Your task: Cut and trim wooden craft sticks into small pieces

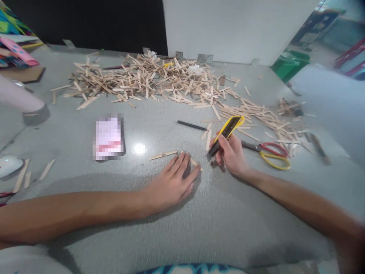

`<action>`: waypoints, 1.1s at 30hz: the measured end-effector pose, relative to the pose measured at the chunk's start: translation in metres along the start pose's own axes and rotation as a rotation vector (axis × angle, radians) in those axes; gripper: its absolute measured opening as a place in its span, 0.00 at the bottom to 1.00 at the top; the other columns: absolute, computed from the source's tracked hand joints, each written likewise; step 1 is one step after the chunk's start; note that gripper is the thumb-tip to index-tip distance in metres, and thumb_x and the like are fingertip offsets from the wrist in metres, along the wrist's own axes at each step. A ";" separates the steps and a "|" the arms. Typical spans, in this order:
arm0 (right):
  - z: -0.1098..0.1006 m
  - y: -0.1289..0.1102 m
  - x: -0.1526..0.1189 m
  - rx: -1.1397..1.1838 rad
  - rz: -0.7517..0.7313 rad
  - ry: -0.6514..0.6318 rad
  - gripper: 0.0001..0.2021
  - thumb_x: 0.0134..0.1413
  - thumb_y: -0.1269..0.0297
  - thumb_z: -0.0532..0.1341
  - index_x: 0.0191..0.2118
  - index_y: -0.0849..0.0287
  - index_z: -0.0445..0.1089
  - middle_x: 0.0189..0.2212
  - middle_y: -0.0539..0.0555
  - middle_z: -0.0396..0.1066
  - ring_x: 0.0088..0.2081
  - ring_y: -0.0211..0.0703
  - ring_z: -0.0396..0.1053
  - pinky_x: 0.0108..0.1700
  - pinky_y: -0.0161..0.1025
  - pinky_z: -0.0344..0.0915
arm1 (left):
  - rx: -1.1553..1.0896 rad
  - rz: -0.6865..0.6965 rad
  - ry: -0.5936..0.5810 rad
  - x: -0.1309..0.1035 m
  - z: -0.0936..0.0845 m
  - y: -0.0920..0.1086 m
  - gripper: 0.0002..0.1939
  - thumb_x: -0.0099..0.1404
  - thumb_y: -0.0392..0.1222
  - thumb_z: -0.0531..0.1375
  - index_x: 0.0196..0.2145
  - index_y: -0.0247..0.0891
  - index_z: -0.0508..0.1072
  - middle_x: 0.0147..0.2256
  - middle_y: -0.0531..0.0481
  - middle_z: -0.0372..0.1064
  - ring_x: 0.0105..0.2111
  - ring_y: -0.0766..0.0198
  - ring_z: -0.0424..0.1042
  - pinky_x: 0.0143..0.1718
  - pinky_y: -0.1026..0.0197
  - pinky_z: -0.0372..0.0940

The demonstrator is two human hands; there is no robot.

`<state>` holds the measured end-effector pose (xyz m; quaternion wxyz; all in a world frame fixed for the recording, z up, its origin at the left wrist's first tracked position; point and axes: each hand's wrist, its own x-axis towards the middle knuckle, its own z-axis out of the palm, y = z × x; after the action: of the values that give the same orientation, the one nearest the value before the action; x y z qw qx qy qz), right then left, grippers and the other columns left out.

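plainly, the short craft stick (196, 164) lies just left of the lower end of the yellow-and-black utility knife (233, 122), near but apart, its long axis slanting down to the right while the knife slants up to the right. the right hand (232, 154) is clamped round the knife; whether blade shows, i cannot tell. the left hand (173, 182), nearer the stick, lies flattish, fingers spread, tips on it. a second craft stick (163, 155) sits beyond those fingers. the grey tabletop (142, 243) carries red-and-yellow-handled scissors (275, 155), a black pen (192, 125) and a long heap of sticks (137, 80) before a white panel (216, 26).
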<state>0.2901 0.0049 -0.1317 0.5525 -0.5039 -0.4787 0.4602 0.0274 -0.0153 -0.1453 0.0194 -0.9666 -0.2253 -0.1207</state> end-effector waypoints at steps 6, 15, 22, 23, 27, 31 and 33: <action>0.000 0.001 0.000 0.011 -0.015 0.008 0.23 0.69 0.37 0.66 0.49 0.52 0.63 0.37 0.49 0.80 0.15 0.32 0.65 0.13 0.32 0.61 | 0.023 -0.002 0.005 0.001 -0.001 0.000 0.26 0.82 0.42 0.56 0.72 0.31 0.65 0.71 0.20 0.64 0.72 0.29 0.64 0.69 0.33 0.67; 0.003 -0.002 -0.006 -0.270 -0.158 -0.130 0.16 0.69 0.45 0.69 0.43 0.53 0.73 0.37 0.53 0.77 0.27 0.41 0.72 0.26 0.39 0.72 | -0.028 -0.004 -0.013 0.001 0.000 -0.002 0.26 0.83 0.43 0.54 0.74 0.33 0.63 0.73 0.24 0.61 0.75 0.32 0.60 0.72 0.33 0.62; -0.007 -0.016 -0.012 -0.631 -0.257 -0.337 0.11 0.76 0.54 0.64 0.41 0.50 0.79 0.37 0.51 0.82 0.38 0.49 0.78 0.46 0.48 0.74 | -0.039 0.020 -0.018 0.004 0.002 -0.003 0.28 0.84 0.46 0.52 0.75 0.33 0.61 0.73 0.21 0.60 0.75 0.29 0.59 0.71 0.30 0.62; -0.009 -0.018 -0.013 -0.643 -0.265 -0.359 0.09 0.75 0.54 0.65 0.44 0.49 0.81 0.40 0.51 0.83 0.40 0.50 0.79 0.47 0.47 0.75 | -0.040 0.022 -0.025 0.004 0.002 -0.004 0.28 0.84 0.46 0.52 0.75 0.33 0.61 0.73 0.21 0.59 0.75 0.29 0.59 0.71 0.30 0.62; -0.009 -0.023 -0.017 -0.621 -0.290 -0.420 0.09 0.73 0.54 0.68 0.49 0.48 0.83 0.42 0.52 0.85 0.39 0.49 0.81 0.45 0.45 0.76 | -0.081 0.015 -0.049 0.003 0.002 -0.006 0.29 0.84 0.48 0.52 0.77 0.37 0.59 0.76 0.26 0.56 0.77 0.32 0.56 0.73 0.31 0.59; -0.006 -0.025 -0.018 -0.568 -0.243 -0.407 0.10 0.74 0.54 0.65 0.46 0.50 0.83 0.35 0.52 0.83 0.31 0.45 0.79 0.36 0.42 0.73 | -0.085 0.027 -0.063 0.003 0.001 -0.006 0.29 0.85 0.48 0.52 0.78 0.41 0.58 0.76 0.29 0.57 0.77 0.33 0.56 0.73 0.30 0.57; -0.005 -0.026 -0.018 -0.586 -0.195 -0.390 0.10 0.75 0.54 0.64 0.47 0.51 0.82 0.29 0.49 0.80 0.26 0.42 0.75 0.33 0.41 0.70 | -0.063 0.039 -0.056 0.004 0.000 -0.006 0.28 0.84 0.47 0.52 0.77 0.40 0.59 0.75 0.28 0.59 0.76 0.33 0.58 0.73 0.30 0.57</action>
<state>0.2933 -0.0151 -0.1076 0.3244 -0.4955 -0.7323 0.3361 0.0283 -0.0086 -0.1440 -0.0150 -0.9740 -0.2028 -0.1000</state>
